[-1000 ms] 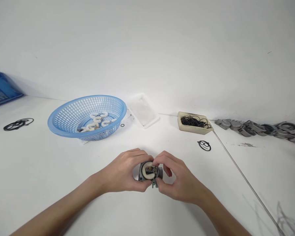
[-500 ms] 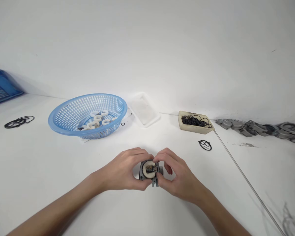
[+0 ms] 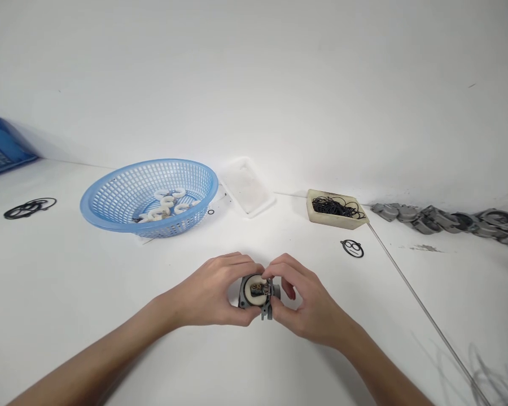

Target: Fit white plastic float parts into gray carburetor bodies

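Note:
Between my two hands is a grey metal part (image 3: 244, 299) with a white C-shaped float (image 3: 249, 290) set in its round opening and brass pieces in the middle. My left hand (image 3: 220, 290) grips its left side, fingers along the far edge and thumb at the near edge. My right hand (image 3: 311, 301) holds the right side, with index finger and thumb on the float's hinge end. The undersides of the part and some fingertips are hidden.
Beyond my hands stand a blue basket (image 3: 110, 217) with white floats, a white tray (image 3: 248, 186) and a cream box (image 3: 336, 221) of black rings. Black gaskets (image 3: 353, 248), a thin rod (image 3: 419, 301) and grey metal parts (image 3: 432, 220) lie rightward. A blue crate (image 3: 4, 146) stands far left.
The view has shifted very slightly. Both hands keep their hold on the grey part, with hardly any visible motion.

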Motion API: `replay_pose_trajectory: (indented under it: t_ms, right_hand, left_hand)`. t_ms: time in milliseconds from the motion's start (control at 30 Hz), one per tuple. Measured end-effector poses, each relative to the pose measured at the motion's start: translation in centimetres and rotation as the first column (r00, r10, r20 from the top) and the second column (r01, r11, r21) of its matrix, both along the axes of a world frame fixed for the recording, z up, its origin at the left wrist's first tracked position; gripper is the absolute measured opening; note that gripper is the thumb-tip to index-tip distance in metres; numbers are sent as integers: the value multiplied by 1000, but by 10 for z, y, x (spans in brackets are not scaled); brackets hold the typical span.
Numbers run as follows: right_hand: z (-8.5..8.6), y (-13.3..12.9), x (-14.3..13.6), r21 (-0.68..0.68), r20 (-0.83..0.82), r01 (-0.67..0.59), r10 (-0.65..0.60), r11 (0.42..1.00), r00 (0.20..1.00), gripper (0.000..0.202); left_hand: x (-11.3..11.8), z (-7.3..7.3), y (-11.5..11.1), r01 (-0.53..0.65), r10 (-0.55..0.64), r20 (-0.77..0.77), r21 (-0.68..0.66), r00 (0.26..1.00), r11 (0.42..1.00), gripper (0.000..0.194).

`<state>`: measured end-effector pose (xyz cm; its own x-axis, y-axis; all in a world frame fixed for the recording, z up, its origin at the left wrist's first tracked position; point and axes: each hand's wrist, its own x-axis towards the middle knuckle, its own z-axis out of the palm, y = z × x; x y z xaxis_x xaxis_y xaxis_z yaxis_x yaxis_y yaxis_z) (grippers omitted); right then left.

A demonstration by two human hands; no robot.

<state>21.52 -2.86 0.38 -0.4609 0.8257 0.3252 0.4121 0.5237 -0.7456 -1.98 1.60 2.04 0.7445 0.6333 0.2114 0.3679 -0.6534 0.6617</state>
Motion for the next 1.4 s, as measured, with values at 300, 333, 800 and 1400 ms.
replay_pose_trajectory:
  t_ms: [300,333,800,1400]
  right_hand:
    - [1,1,-2,1,3,15,-15,1000,1000,36]
    - [2,1,-2,-2,3,9,-9,1000,1000,37]
    - [3,-2,0,-4,-20,-43,43,999,999,46]
    - [3,0,-2,-16,-22,1,-2,1000,1000,38]
  left_hand:
    - [-1,-2,0,-4,4,-2,10,1000,1000,34]
    - [-1,-2,0,-4,4,-1,12,1000,1000,34]
    - [0,1,-1,11,-11,-7,-3,1000,1000,33]
    - [0,0,-1,11,-11,12,15,1000,1000,32]
